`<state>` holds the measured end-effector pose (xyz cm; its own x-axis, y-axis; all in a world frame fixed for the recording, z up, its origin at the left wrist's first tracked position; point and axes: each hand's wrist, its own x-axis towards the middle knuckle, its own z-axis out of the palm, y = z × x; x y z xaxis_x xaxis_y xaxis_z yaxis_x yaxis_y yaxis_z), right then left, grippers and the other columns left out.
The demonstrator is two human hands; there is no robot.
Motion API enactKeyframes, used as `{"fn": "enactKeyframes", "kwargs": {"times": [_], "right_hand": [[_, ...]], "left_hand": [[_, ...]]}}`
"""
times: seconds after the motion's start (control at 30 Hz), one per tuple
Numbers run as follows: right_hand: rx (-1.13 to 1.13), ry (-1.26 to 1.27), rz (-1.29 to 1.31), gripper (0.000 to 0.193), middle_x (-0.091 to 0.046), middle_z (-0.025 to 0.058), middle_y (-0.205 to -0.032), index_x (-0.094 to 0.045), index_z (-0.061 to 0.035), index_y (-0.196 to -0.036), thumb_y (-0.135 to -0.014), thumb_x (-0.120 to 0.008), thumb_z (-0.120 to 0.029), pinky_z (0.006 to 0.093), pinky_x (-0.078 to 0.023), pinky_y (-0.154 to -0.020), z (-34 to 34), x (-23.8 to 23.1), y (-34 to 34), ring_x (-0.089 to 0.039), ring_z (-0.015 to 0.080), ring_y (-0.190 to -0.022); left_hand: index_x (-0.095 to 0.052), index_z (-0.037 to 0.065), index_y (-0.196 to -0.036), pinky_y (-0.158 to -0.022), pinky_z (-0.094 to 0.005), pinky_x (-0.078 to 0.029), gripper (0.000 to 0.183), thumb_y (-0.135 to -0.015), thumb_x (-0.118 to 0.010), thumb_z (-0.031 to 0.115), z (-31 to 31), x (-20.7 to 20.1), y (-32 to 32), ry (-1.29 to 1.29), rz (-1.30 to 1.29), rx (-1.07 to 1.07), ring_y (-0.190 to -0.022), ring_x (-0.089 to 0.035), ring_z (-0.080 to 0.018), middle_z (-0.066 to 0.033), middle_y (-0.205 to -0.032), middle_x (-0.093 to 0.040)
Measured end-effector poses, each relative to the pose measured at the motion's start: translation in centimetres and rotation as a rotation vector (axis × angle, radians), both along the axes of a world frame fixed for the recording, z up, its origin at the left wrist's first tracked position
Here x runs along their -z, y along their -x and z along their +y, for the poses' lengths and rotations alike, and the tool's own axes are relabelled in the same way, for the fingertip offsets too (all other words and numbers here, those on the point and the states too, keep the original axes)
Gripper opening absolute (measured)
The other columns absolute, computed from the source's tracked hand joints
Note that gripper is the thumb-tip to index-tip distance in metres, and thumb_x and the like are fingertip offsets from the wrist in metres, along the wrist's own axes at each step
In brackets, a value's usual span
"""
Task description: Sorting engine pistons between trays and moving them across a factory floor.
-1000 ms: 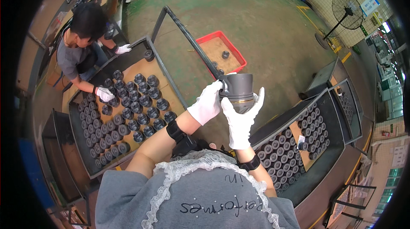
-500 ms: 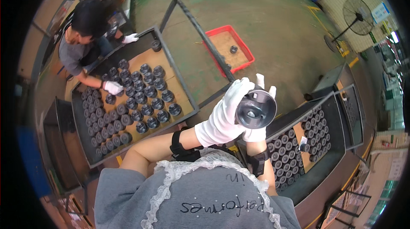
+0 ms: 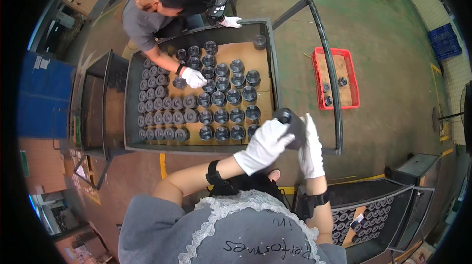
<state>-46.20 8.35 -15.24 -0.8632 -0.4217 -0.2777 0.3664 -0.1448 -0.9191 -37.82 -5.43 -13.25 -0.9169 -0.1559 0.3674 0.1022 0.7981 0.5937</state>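
A dark grey piston (image 3: 297,131) is held tilted in front of me, above the near right corner of the cart. My left hand (image 3: 268,146), in a white glove, is closed round its left side. Along its right side my gloved right hand (image 3: 311,152) stands upright with straight fingers, close against the piston; whether it bears any weight I cannot tell. Beyond my left hand, pistons with hollow ends up (image 3: 234,96) stand in rows on brown cardboard (image 3: 260,69) in the metal cart (image 3: 206,152). Others, showing ringed round faces (image 3: 161,104), fill its left side.
Across the cart, a co-worker's gloved hand (image 3: 193,78) touches the pistons; the other (image 3: 230,22) rests on the rim. A metal frame (image 3: 328,62) juts right, over a red crate (image 3: 358,84) holding several pistons. Another piston-filled cart (image 3: 388,244) stands at lower right.
My view has swung, so the cart sits further right. The piston has turned from its hollow end facing me to its side. My right hand now shows beside it instead of behind.
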Motion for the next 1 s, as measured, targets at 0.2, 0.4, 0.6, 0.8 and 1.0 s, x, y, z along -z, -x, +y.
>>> {"fn": "enactKeyframes", "kwargs": {"times": [0.2, 0.4, 0.6, 0.8, 1.0], "right_hand": [[0.314, -1.307, 0.806, 0.055, -0.051, 0.0245, -0.137, -0.051, -0.0007, -0.135, -0.097, -0.056, -0.039, 0.0457, -0.039, -0.107, 3.4, 5.6, 15.2, -0.049, 0.0396, -0.126], [0.151, -1.432, 0.236, 0.045, -0.068, 0.02, -0.108, -0.067, -0.0081, -0.115, -0.1, -0.047, -0.046, 0.0443, -0.049, -0.089, 1.4, 6.3, 16.9, -0.065, 0.0399, -0.099], [0.187, -1.46, 0.337, 0.036, -0.069, 0.0206, -0.091, -0.067, -0.0053, -0.109, -0.1, -0.049, -0.035, 0.0424, -0.051, -0.068, 2.1, 7.6, 16.9, -0.067, 0.0378, -0.077], [0.206, -1.489, 0.468, 0.032, -0.067, 0.0247, -0.084, -0.068, -0.0006, -0.104, -0.101, -0.051, -0.028, 0.0413, -0.05, -0.063, 4.2, 9.6, 16.1, -0.066, 0.0367, -0.071], [0.217, -1.431, 0.217, 0.035, -0.062, 0.0138, -0.073, -0.064, 0.0022, -0.109, -0.104, -0.043, -0.025, 0.0343, -0.044, -0.059, 4.5, 10.0, 15.9, -0.052, 0.0188, -0.061]], "left_hand": [[-0.065, 0.007, -0.089, -0.073, -0.0493, -0.051, 0.023, -0.093, -0.052, 0.026, -13.2, 10.9, 10.4, 0.019, -0.424, -0.237, -0.084, -0.063, -0.0382, -0.0192, -0.088, -0.064], [-0.066, 0.004, -0.09, -0.076, -0.05, -0.05, 0.028, -0.095, -0.048, 0.024, -27.5, 29.3, 23.8, 0.084, -0.545, -0.3, -0.084, -0.064, -0.0408, -0.0223, -0.091, -0.067], [-0.068, 0.003, -0.101, -0.081, -0.047, -0.052, 0.027, -0.096, -0.047, 0.018, -31.5, 41.3, 29.6, -0.036, -0.704, -0.315, -0.094, -0.065, -0.0387, -0.0236, -0.097, -0.067], [-0.071, 0.003, -0.095, -0.08, -0.0456, -0.055, 0.025, -0.092, -0.051, 0.017, -30.9, 44.9, 28.8, 0.141, -0.794, -0.103, -0.092, -0.067, -0.0394, -0.0243, -0.094, -0.069], [-0.057, -0.002, -0.11, -0.083, -0.0451, -0.054, 0.045, -0.086, -0.067, 0.034, -32.8, 38.7, 35.8, 0.311, -0.664, -0.467, -0.103, -0.06, -0.0383, -0.0221, -0.109, -0.058]]}}
